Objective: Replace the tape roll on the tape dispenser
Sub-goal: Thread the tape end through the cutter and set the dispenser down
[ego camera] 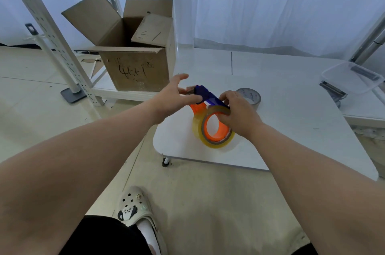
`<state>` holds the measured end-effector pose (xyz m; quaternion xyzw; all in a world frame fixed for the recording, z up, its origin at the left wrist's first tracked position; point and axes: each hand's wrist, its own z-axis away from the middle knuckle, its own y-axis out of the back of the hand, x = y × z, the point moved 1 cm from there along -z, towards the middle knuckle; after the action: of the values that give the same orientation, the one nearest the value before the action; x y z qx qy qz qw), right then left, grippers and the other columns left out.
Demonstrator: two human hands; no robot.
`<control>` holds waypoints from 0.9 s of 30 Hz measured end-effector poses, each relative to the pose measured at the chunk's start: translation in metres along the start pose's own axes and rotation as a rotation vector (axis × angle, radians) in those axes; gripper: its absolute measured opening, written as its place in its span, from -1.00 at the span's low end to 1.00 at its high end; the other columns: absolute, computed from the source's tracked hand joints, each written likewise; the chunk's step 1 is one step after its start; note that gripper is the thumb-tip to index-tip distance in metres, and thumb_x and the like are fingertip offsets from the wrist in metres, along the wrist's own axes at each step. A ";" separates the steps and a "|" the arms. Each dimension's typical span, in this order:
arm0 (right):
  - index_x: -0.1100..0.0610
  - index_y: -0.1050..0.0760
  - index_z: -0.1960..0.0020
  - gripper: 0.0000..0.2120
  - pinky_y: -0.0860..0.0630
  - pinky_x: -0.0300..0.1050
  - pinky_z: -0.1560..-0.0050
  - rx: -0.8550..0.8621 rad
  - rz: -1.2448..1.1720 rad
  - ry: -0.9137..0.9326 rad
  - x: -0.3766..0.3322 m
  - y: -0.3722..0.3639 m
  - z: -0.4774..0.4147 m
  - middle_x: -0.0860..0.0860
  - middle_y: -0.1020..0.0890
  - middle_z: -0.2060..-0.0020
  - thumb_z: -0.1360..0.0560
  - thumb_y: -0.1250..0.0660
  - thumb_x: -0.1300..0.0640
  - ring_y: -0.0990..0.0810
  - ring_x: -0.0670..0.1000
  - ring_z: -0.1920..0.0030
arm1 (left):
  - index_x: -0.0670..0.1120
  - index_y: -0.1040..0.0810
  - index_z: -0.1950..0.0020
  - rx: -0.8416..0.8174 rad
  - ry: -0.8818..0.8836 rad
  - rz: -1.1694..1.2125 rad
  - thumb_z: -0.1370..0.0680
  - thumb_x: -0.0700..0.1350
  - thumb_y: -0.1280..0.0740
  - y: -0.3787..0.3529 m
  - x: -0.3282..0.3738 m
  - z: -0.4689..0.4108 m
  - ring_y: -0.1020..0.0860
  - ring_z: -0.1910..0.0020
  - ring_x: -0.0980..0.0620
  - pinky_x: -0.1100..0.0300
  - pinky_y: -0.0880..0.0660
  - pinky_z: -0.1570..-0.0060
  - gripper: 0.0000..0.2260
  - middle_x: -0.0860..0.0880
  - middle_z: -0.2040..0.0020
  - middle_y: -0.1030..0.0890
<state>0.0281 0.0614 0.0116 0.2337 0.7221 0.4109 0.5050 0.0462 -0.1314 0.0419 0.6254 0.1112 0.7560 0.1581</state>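
Yellowish clear tape, the tape roll (209, 143), sits on the orange hub of the tape dispenser (197, 108), held at the table's (291, 129) near left corner. Its upper rim is gripped by the curled fingers of the right hand (239, 117). The blue cutter end seems pinched by the left hand (177, 96) — its fingers are partly hidden. The roll should be pressed fully home before tape is threaded forward.

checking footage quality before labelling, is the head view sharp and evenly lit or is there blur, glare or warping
Head view: soft bluish light from the curtain, faint shadows, no harsh glare on the table; head view: left hand slightly smeared, tape roll and right hand crisper; head view: wide-angle warp leans the shelf upright and swells the forearms.
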 end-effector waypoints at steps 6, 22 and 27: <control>0.16 -0.42 -0.23 -0.56 -0.49 -0.17 0.11 0.079 -0.282 -0.220 0.025 0.051 0.015 0.01 -0.54 0.00 -0.39 -0.46 0.21 -0.54 0.02 0.05 | -0.04 -0.21 -0.43 -0.018 -0.014 0.031 -0.47 0.17 -0.35 -0.033 0.025 -0.007 -0.53 -0.13 -0.01 0.10 -0.47 -0.13 -0.37 -0.07 -0.18 -0.52; 0.15 -0.48 0.11 -0.86 -0.29 -0.19 0.45 0.166 0.130 -0.635 0.142 0.115 0.003 0.04 -0.54 0.34 -0.37 -0.37 0.15 -0.52 0.06 0.39 | -0.06 -0.43 -0.32 -0.010 -0.210 -0.681 -0.54 0.14 -0.24 -0.149 0.038 -0.090 -0.45 -0.20 -0.09 0.10 -0.41 -0.09 -0.57 -0.08 -0.25 -0.45; 0.16 -0.40 0.19 -0.90 -0.23 -0.19 0.44 0.116 0.170 -0.696 0.176 0.102 -0.020 0.03 -0.42 0.42 -0.35 -0.32 0.21 -0.42 0.07 0.41 | 0.04 -0.41 -0.35 -0.075 -0.294 -1.135 -0.55 0.14 -0.22 -0.159 0.031 -0.122 -0.35 -0.30 -0.12 0.00 -0.27 -0.25 -0.59 -0.08 -0.35 -0.41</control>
<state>-0.0657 0.2431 0.0044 0.4472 0.5072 0.3057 0.6703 -0.0628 0.0313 -0.0116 0.5602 0.3789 0.4618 0.5739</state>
